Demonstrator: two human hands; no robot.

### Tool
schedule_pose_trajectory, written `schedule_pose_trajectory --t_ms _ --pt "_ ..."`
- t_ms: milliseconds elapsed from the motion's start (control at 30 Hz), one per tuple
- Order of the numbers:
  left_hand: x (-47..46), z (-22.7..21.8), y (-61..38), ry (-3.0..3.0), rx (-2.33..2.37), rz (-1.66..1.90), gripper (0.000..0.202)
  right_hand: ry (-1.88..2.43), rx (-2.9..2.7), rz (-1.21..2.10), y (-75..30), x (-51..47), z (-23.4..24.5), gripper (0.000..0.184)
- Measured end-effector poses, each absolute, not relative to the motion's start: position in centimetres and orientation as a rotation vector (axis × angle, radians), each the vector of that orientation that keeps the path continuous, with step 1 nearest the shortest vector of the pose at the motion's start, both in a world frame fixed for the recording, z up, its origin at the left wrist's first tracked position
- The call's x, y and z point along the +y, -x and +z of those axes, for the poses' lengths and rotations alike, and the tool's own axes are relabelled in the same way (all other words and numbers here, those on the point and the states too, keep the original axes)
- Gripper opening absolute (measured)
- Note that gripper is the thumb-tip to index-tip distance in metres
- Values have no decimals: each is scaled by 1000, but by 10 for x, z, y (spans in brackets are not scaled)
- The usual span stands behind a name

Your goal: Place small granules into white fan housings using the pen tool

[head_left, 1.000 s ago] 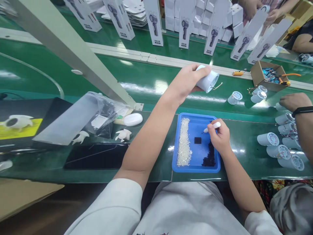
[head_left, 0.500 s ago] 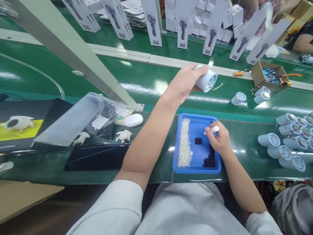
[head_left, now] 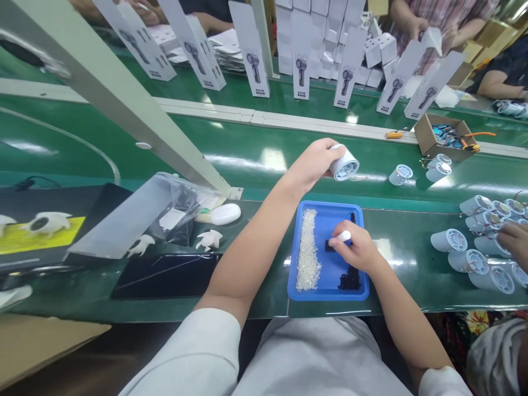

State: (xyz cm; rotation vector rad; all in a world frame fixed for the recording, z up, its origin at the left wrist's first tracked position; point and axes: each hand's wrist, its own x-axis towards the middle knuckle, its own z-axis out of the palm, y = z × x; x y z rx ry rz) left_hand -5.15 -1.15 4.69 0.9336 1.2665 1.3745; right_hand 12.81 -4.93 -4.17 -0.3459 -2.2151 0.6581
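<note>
My left hand [head_left: 319, 165] is closed around a light blue cylindrical fan housing [head_left: 346, 166], held tilted above the far side of the tray with its open end towards the right. In my right hand [head_left: 357, 246] is a white pen-like tool [head_left: 343, 236], pinched in the fingers; its tip is hidden. That hand is over a blue tray [head_left: 292, 275], right beside a small black square [head_left: 329, 246] that it partly covers. White granular pieces [head_left: 308, 258] lie along the tray's left side. Small black pieces [head_left: 350, 279] lie along its right side.
Several similar housings [head_left: 449, 240] stand at the right, where another person's hand [head_left: 513, 239] reaches in. Beyond are a cardboard box [head_left: 429, 140] and a row of upright printed boxes [head_left: 301, 77]. White turtle-shaped pieces [head_left: 209, 239] and a black panel [head_left: 160, 278] lie left. A slanted post [head_left: 144, 115] rises there.
My right hand with the white tool has moved left, from the black pieces to the black square. My left hand and the housing appear lower. Another person's hand has entered at the right.
</note>
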Motion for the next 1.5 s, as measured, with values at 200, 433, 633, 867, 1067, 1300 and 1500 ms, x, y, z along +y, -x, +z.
schedule_pose_trajectory --t_ms 200,433,633,867,1067,1300,1500 --pt "-8 41 45 -919 1354 1308 11 500 -1641 708 -131 -46 -46 9" --pt "-10 38 38 -937 1358 1254 14 625 -1356 819 -128 -47 -49 16" --pt "-7 33 42 -796 1116 1302 12 626 -1307 877 -128 -48 -44 15" --pt "-2 26 53 -598 875 1382 14 655 -1282 1042 -132 -46 -42 10" --pt "-5 33 56 -473 819 1427 23 692 -1236 1068 -135 -42 -43 21" --pt "-8 36 57 -527 788 1427 35 706 -1234 1098 -137 -40 -46 24" --pt "-8 36 59 -518 745 1453 36 716 -1238 1094 -137 -39 -48 26"
